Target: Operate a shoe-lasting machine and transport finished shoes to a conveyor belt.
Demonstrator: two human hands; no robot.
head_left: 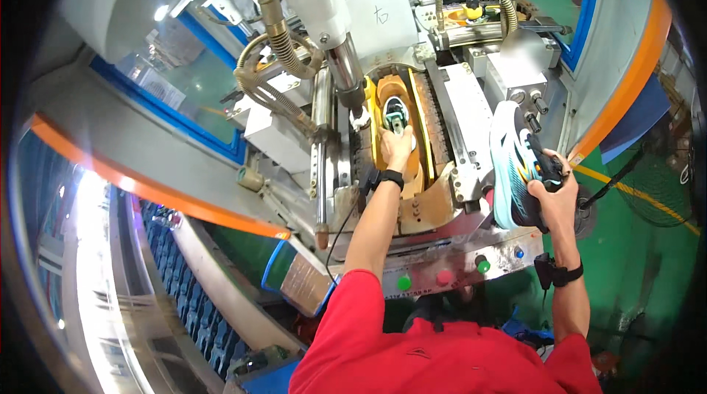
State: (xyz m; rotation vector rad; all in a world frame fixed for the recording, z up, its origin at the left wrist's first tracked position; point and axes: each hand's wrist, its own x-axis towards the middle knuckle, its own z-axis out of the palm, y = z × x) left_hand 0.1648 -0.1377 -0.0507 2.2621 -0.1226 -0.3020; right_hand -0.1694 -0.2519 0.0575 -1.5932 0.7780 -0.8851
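Note:
My left hand point(398, 146) reaches down into the long yellow-lined cavity of the machine point(420, 121). Its fingers close on the near end of a shoe point(396, 113) with a pale teal edge and a dark inside; the rest of that shoe sits low between the yellow walls point(373, 129). Off to the right, my right hand point(558, 191) grips another shoe point(509, 166), a sneaker with a thick pale blue sole and a dark upper. That sneaker is held tilted on its side beside the machine, toe end up, with my thumb on the upper.
A metal piston point(345, 70) hangs left of the cavity, with ribbed hoses point(278, 40) nearby. Along the machine's front edge sit green buttons point(404, 283) and a pink button point(445, 277). Orange-edged guards point(162, 188) curve round both sides. A wire basket point(659, 184) stands at right.

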